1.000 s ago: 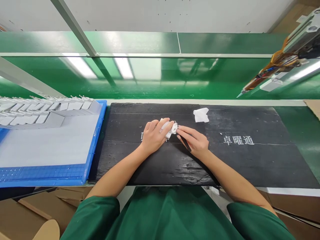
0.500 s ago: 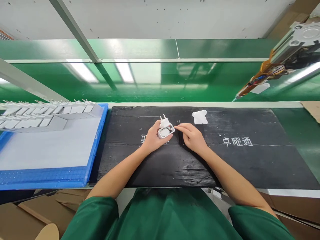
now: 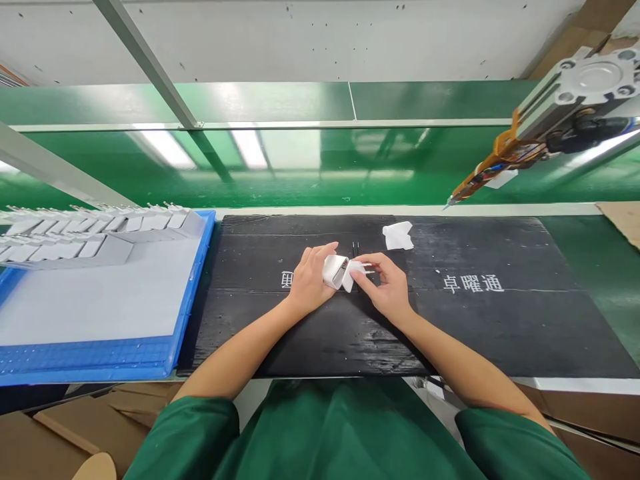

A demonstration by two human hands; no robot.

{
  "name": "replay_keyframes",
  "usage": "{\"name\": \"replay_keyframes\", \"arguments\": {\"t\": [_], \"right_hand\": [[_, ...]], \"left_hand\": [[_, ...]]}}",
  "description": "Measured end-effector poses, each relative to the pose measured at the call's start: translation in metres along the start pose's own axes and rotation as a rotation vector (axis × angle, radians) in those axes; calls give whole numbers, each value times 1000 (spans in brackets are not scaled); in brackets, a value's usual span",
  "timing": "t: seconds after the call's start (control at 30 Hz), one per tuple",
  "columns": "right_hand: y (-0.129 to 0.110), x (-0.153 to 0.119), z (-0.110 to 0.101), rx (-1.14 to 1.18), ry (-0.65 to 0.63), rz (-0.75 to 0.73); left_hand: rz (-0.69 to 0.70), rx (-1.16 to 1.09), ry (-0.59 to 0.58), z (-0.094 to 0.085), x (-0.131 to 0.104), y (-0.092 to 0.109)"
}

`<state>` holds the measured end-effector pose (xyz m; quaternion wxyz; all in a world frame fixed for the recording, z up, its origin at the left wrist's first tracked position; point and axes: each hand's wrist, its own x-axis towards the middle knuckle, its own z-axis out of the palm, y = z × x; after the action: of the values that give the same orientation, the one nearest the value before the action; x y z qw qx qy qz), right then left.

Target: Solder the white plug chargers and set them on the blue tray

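Note:
My left hand is closed around a white charger housing, whose open end faces right. Some dark and reddish parts show inside it. My right hand pinches a white plug cover by its pin side, with the prongs pointing right toward my fingers. The cover is tilted and sits right at the housing's open end; whether the two touch I cannot tell. Just behind my hands, two thin dark upright pins stick up over the black mat.
A black mat with white characters covers the bench. A crumpled white paper lies behind my right hand. At left, a blue tray holds rows of white plug chargers. A thin-tipped tool on an arm hangs at upper right.
The housing has turned in my left hand so its opening faces right. My right hand has come to the plug cover and now grips it, with the prongs turned from upward to rightward.

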<state>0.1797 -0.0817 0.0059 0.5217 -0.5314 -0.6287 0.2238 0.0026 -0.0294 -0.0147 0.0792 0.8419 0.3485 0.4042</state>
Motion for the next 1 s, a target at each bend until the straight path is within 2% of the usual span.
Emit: {"name": "replay_keyframes", "arguments": {"t": [0.1, 0.23, 0.5, 0.63, 0.77, 0.87, 1.0], "right_hand": [[-4, -2, 2, -65, 1, -115], [-7, -4, 6, -135, 4, -209], [-6, -4, 4, -155, 31, -176], [-6, -4, 6, -162, 52, -219], [-3, -3, 8, -156, 67, -158], [0, -3, 9, -68, 60, -103], [2, -3, 11, 95, -38, 28]], "left_hand": [[-33, -23, -19, 1, -1, 1], [0, -32, -9, 2, -2, 4], [-9, -15, -18, 4, -5, 9], [-34, -31, -13, 5, -6, 12], [-60, -45, -11, 7, -6, 15], [-40, -69, 14, 7, -6, 16], [-19, -88, 12, 6, -4, 16]]}}
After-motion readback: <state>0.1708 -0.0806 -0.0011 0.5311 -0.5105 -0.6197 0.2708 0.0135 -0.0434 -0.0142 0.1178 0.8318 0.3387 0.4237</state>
